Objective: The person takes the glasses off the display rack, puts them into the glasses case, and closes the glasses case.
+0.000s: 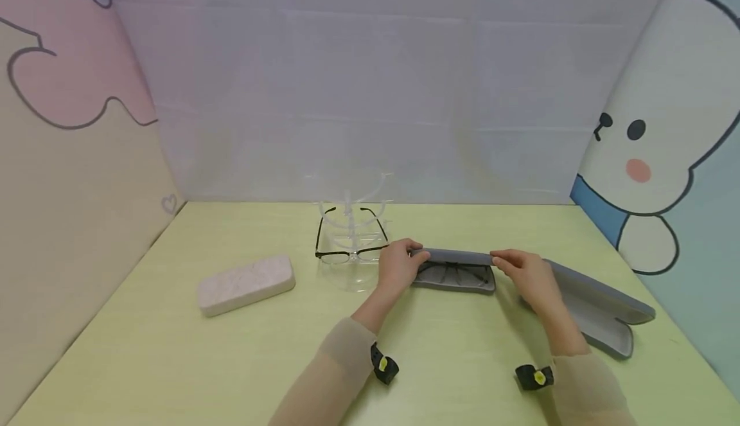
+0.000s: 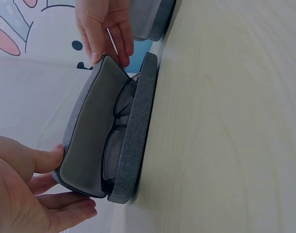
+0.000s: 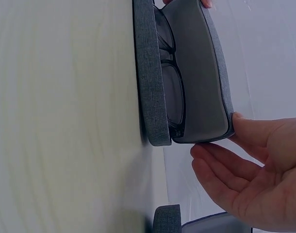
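Observation:
A grey fabric-covered glasses case (image 1: pixel 453 256) lies partly open on the table, its lid tilted up over the base. Inside rests a pair of dark-framed glasses (image 3: pixel 182 99), lenses toward the opening. My left hand (image 1: pixel 399 265) grips the lid's left end, thumb on the outer face and fingers by the corner. At the opposite end, my right hand (image 1: pixel 530 279) pinches the lid between thumb and fingers. Both wrist views show the grey inner lining (image 2: pixel 87 141) of the lid.
To the right, a second grey case (image 1: pixel 601 291) stands open. A clear display stand (image 1: pixel 354 233) holds black-rimmed glasses (image 1: pixel 319 255) left of my hands. Farther left lies a closed pale marbled case (image 1: pixel 245 286). Printed panels (image 1: pixel 653 156) border the table's sides, with a white sheet behind.

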Action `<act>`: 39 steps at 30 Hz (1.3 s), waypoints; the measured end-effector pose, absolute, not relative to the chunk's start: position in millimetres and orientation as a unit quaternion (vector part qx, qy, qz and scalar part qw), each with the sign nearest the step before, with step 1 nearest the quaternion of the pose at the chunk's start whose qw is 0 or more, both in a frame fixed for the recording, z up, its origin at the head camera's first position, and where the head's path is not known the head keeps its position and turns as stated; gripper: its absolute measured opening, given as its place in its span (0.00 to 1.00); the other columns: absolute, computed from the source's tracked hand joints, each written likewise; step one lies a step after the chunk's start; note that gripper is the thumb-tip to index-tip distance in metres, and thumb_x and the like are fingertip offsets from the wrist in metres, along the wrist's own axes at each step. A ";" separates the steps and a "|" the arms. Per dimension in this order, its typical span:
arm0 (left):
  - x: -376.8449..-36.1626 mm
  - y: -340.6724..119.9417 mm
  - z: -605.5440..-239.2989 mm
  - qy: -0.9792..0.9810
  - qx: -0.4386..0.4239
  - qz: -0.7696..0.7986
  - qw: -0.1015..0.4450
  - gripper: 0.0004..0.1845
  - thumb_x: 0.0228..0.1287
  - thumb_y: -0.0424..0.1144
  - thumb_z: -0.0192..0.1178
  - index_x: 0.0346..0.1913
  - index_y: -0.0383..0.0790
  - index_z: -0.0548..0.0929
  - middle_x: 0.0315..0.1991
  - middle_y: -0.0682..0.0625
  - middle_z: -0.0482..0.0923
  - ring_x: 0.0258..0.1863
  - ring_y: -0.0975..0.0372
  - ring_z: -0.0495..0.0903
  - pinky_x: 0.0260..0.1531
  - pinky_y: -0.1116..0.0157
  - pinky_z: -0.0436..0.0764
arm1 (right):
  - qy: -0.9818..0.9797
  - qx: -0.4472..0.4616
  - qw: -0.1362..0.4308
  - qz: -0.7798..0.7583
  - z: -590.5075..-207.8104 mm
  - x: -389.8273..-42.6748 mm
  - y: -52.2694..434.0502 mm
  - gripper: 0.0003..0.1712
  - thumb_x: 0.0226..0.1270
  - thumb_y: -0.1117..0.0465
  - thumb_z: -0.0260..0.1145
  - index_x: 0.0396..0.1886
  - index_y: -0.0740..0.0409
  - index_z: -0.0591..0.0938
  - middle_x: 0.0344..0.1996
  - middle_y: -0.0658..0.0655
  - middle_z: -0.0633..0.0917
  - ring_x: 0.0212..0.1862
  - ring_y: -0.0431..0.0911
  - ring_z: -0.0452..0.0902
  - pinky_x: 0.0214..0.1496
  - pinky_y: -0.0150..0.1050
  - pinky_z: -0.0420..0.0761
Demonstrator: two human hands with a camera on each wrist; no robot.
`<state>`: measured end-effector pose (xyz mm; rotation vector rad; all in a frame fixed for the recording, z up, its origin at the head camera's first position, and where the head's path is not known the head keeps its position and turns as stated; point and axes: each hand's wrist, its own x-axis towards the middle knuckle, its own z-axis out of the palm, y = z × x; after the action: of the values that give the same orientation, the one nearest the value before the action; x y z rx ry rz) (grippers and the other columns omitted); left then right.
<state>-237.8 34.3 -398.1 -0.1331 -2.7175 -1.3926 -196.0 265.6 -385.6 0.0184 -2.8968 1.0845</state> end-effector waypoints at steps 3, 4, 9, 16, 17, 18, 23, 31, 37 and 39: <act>-236.5 33.7 -396.8 -0.893 -0.044 -0.445 0.041 0.12 0.53 0.44 0.65 0.39 0.42 0.85 0.32 0.52 0.83 0.23 0.66 0.74 0.23 0.72 0.71 | -0.942 0.011 0.028 0.335 -384.6 -194.2 264.5 0.25 0.69 0.47 0.50 0.56 0.60 0.76 0.53 0.66 0.77 0.55 0.63 0.69 0.52 0.58 0.69; -236.3 33.5 -396.6 -0.895 -0.041 -0.442 0.038 0.12 0.53 0.44 0.65 0.39 0.42 0.85 0.33 0.52 0.83 0.25 0.65 0.75 0.25 0.71 0.72 | -0.943 0.013 0.030 0.330 -384.7 -193.6 263.7 0.24 0.69 0.49 0.51 0.55 0.60 0.76 0.53 0.66 0.77 0.55 0.64 0.69 0.52 0.59 0.68; -233.5 33.2 -399.9 -0.905 -0.055 -0.420 0.034 0.06 0.51 0.38 0.67 0.33 0.42 0.86 0.30 0.52 0.83 0.30 0.61 0.79 0.47 0.60 0.74 | -0.951 0.004 0.028 0.309 -389.0 -190.2 261.9 0.17 0.66 0.56 0.57 0.49 0.60 0.80 0.48 0.66 0.80 0.50 0.63 0.73 0.46 0.54 0.73; -225.2 38.1 -404.3 -0.926 -0.115 -0.356 0.058 0.08 0.44 0.30 0.67 0.32 0.42 0.86 0.34 0.51 0.84 0.40 0.54 0.80 0.45 0.61 0.75 | -0.952 -0.021 0.029 0.304 -394.3 -185.3 264.2 0.11 0.61 0.63 0.62 0.41 0.59 0.83 0.42 0.64 0.83 0.45 0.60 0.77 0.42 0.51 0.75; -224.9 38.5 -404.5 -0.927 -0.114 -0.352 0.057 0.09 0.44 0.30 0.67 0.32 0.42 0.86 0.34 0.51 0.84 0.40 0.54 0.80 0.42 0.62 0.76 | -0.952 -0.020 0.028 0.303 -394.3 -185.4 263.9 0.11 0.61 0.63 0.62 0.41 0.59 0.83 0.42 0.64 0.83 0.45 0.61 0.77 0.42 0.51 0.75; -225.0 39.0 -404.9 -0.927 -0.110 -0.353 0.056 0.09 0.44 0.30 0.67 0.32 0.43 0.86 0.35 0.51 0.84 0.40 0.54 0.80 0.42 0.62 0.76 | -0.952 -0.021 0.027 0.303 -394.4 -185.5 263.6 0.10 0.61 0.63 0.62 0.41 0.59 0.83 0.42 0.64 0.83 0.45 0.61 0.76 0.43 0.52 0.75; -226.7 39.2 -406.7 -0.923 -0.087 -0.371 0.044 0.10 0.44 0.30 0.67 0.32 0.44 0.85 0.37 0.51 0.84 0.43 0.55 0.80 0.43 0.62 0.76 | -0.952 -0.027 0.025 0.303 -393.7 -186.0 261.7 0.10 0.61 0.63 0.61 0.41 0.59 0.83 0.43 0.65 0.82 0.45 0.61 0.76 0.44 0.52 0.74; -227.1 28.6 -403.3 -0.919 -0.148 -0.365 -0.026 0.11 0.53 0.38 0.63 0.40 0.41 0.84 0.43 0.49 0.82 0.48 0.55 0.77 0.48 0.63 0.74 | -0.954 -0.034 0.011 0.298 -393.2 -184.8 260.3 0.15 0.64 0.59 0.58 0.46 0.62 0.80 0.45 0.66 0.81 0.46 0.61 0.75 0.44 0.53 0.74; -229.2 15.0 -399.0 -0.905 -0.165 -0.384 -0.081 0.14 0.61 0.46 0.57 0.46 0.45 0.82 0.49 0.50 0.78 0.45 0.58 0.77 0.41 0.63 0.76 | -0.953 -0.026 0.050 0.297 -388.7 -188.4 251.4 0.19 0.68 0.54 0.53 0.49 0.64 0.78 0.46 0.66 0.81 0.46 0.60 0.76 0.43 0.52 0.75; -228.8 9.9 -398.1 -0.899 -0.166 -0.396 -0.089 0.14 0.63 0.47 0.55 0.47 0.46 0.82 0.50 0.52 0.78 0.46 0.58 0.78 0.40 0.64 0.76 | -0.950 -0.018 0.065 0.305 -388.0 -189.3 246.5 0.19 0.68 0.54 0.53 0.48 0.63 0.79 0.44 0.66 0.81 0.45 0.60 0.77 0.42 0.51 0.75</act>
<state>-228.8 9.9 -398.1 -0.5542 -2.9951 -1.3203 -189.3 246.5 -388.0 -0.0535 -2.8662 0.9202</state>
